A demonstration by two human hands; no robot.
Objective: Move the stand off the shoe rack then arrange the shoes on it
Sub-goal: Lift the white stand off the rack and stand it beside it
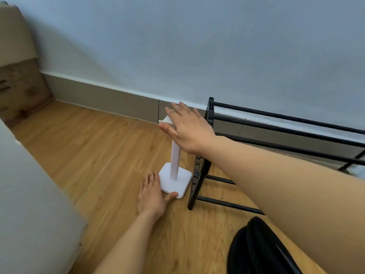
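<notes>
White plastic stand (174, 165) looks light and top-heavy. My left hand (152, 194) steadies its base; my right hand (187, 129) hovers spread, holding nothing.

You look down at a wood-plank floor (102, 155) that meets a pale blue wall (197, 46) along a grey-brown skirting board (102, 95). A cardboard box (17, 72) sits in the far-left corner, and a black bag (260, 250) lies at the bottom right.
</notes>
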